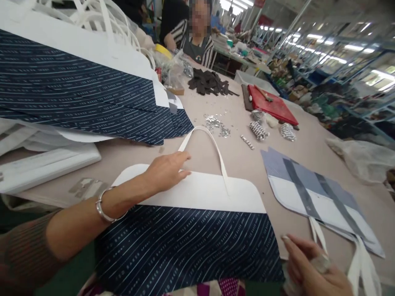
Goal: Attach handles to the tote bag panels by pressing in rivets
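Ceiling lights (358, 48) shine over a crowded workroom, and across the pinkish table (243, 164), on its far side, sits a person (197, 47) in striped sleeves and a dark apron. At the near edge, in front of me, lies a navy printed panel (191, 246) with a broad white band (197, 191) along its far side; its near part reaches down over patterned cloth (228, 286). One white strap (217, 150) arches up from the band, bending round at the far end. My left hand (168, 170) lies over the left part of that band, fingers extended and loosely parted, right by the strap's left leg — whether I am pressing on it, I cannot tell. A silver bangle (103, 209) circles that wrist. My right hand (314, 267) is just beside the panel's right edge, fingers bent and blurred; I cannot tell whether they grip anything. To the far left is a stack of similar navy pieces (77, 90), white-edged. Small shiny bits (217, 125) lie scattered beyond the strap, with dark strips (210, 82) heaped farther off. On the right are a red slab (273, 105), some rolled bundles (258, 130) and — nearer — blue-and-white pieces (321, 201) crossed by dark bands.
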Tool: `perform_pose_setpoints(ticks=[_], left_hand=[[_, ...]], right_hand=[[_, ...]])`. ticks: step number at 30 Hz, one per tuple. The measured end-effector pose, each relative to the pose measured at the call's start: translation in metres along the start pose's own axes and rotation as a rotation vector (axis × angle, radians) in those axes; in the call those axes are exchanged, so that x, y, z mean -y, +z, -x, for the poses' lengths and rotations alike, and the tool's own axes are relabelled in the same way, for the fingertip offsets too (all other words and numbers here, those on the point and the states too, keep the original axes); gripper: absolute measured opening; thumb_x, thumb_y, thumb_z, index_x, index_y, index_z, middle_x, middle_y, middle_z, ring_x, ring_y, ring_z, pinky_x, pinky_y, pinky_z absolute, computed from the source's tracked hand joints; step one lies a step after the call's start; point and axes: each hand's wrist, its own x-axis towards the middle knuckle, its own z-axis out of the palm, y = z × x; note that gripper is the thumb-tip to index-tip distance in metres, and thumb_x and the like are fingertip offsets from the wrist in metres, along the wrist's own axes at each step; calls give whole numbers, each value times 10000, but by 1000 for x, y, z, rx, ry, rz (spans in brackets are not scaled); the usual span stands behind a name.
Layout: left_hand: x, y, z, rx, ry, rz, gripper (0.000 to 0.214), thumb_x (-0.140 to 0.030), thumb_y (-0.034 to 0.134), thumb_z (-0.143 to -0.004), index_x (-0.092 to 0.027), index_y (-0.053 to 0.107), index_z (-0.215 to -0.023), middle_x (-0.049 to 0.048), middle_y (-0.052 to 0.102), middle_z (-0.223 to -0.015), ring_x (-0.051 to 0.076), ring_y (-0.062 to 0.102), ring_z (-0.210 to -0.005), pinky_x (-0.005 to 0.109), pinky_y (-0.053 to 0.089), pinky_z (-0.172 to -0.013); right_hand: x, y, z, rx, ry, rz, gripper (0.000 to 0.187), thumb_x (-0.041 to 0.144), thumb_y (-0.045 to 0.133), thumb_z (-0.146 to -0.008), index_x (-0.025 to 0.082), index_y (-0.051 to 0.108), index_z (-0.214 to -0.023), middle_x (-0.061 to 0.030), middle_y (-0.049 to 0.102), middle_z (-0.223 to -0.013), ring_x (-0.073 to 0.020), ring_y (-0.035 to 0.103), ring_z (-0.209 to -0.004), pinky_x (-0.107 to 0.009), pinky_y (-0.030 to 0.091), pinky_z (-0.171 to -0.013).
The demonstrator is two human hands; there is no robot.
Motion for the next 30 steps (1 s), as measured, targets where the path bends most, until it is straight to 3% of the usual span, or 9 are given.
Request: perform_pose_setpoints(ticks=[2,4,6,9,13,17,22,25,30], left_hand=[[-10,0,-10,131,93,21,446,-418,603,-842,-193,533,-1221,70,635,-1266,292,607,-1114,390,474,-856],[-18,0,-19,225,108,-11,487,-447,648,-793,-179,558,-1190,94,640,-1235,305,623,-1064,390,483,-805],[-22,1,-27,266,110,-50,524,-450,677,-756,-163,564,-1180,119,640,-1212,313,628,-1032,385,481,-767],[-22,1,-35,301,128,-60,572,-453,695,-714,-161,556,-1187,122,665,-1149,307,629,-994,364,468,-721],[-16,-3,-46,395,128,-42,577,-447,699,-666,-170,583,-1158,110,698,-1037,274,631,-865,324,429,-624],[-11,-9,-68,557,183,1,480,-494,738,-617,-169,696,-969,86,712,-887,236,610,-754,305,400,-602],[-13,-16,-95,887,312,89,402,-508,741,-635,-160,754,-835,72,694,-745,221,581,-664,328,416,-633],[-17,-20,-104,1078,275,114,388,-473,762,-629,-173,771,-875,72,689,-735,229,575,-672,359,440,-683],[-20,-13,-108,1274,224,254,400,-393,852,-502,-210,764,-847,49,676,-687,243,587,-706,376,478,-720]], right_hand=[[20,45,16,220,-2,29,467,567,741,-717,178,684,-969,71,444,-453,-98,402,-398,-209,298,-362],[38,83,29,420,-99,83,395,550,709,-753,183,707,-901,36,534,-526,-118,464,-476,-236,353,-433],[51,110,36,538,-194,150,315,508,665,-805,203,720,-858,17,616,-625,-134,514,-566,-255,399,-528],[62,131,35,605,-253,248,235,435,617,-855,228,725,-828,24,654,-670,-141,538,-617,-266,404,-594],[64,141,29,637,-236,265,191,399,627,-850,240,724,-807,33,666,-673,-147,558,-632,-275,402,-619],[62,144,27,625,-214,252,180,407,641,-842,254,733,-819,27,693,-730,-160,583,-696,-286,416,-673],[62,144,26,653,-223,287,179,421,642,-846,262,721,-823,30,678,-723,-161,577,-686,-290,417,-661],[62,144,25,675,-273,301,167,399,625,-866,263,711,-820,36,675,-728,-154,586,-682,-287,425,-665],[63,145,27,659,-384,334,144,357,605,-881,267,703,-825,37,694,-789,-149,612,-716,-282,439,-699]])
